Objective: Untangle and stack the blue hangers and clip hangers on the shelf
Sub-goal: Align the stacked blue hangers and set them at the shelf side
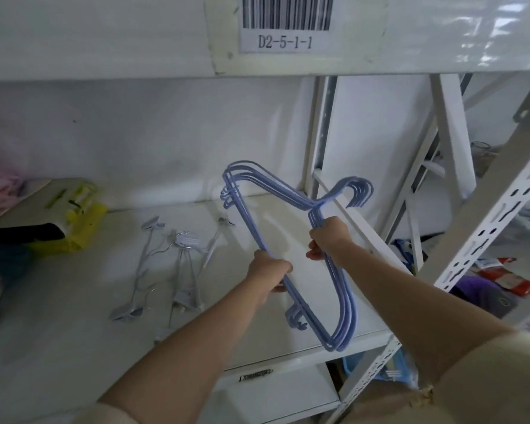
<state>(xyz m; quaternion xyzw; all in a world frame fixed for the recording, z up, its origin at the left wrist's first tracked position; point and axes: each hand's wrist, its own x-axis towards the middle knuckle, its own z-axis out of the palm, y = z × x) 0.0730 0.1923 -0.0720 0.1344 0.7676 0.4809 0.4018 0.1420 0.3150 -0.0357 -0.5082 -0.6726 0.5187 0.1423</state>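
Both hands, left hand [268, 270] and right hand [328, 241], clamp the nested blue wire hangers [288, 191] above the white shelf [74, 316], keeping them aligned for stacking; grey clip hangers [172, 258] lie left.

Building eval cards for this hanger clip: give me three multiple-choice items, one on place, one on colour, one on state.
1. Where do the clip hangers lie?
A. on the shelf board, left of the hands
B. on the floor
C. hooked on the upright

2. What colour is the held bundle of hangers?
A. pink
B. light blue
C. yellow

3. What is the left hand doing?
A. resting flat on the shelf
B. gripping the bundle's bottom bar
C. hanging idle

Key: 1 A, they rest on the white board; 2 B, all the held wires are blue; 3 B, its fingers curl round the bar, while the right hand grips a shoulder arm.
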